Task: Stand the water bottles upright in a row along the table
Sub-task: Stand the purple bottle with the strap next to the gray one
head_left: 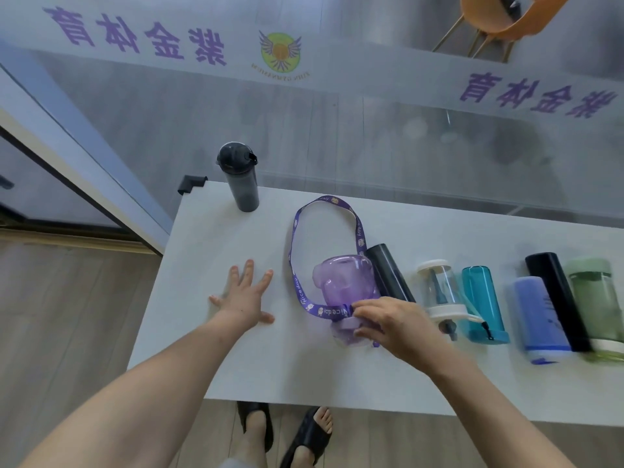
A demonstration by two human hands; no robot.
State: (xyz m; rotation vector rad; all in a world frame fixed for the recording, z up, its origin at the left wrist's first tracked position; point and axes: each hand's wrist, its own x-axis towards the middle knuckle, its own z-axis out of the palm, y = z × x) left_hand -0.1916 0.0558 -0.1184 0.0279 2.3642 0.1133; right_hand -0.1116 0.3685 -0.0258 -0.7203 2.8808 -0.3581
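Observation:
One dark grey bottle (240,177) stands upright at the far left corner of the white table (216,349). A purple bottle (344,285) lies on its side mid-table, its purple strap (304,231) looped out behind it. My right hand (391,322) grips its cap end. My left hand (246,295) rests flat on the table with fingers spread, holding nothing. To the right lie a black bottle (388,271), a clear bottle with white ends (439,288), a teal bottle (479,298), a blue bottle (537,319), another black bottle (553,298) and a green bottle (597,298).
A glass wall with purple lettering (337,130) runs directly behind the table's far edge. A black corner guard (190,183) caps the table's far left corner. My sandalled feet (283,434) show below the near edge. An orange chair (499,18) stands beyond the glass.

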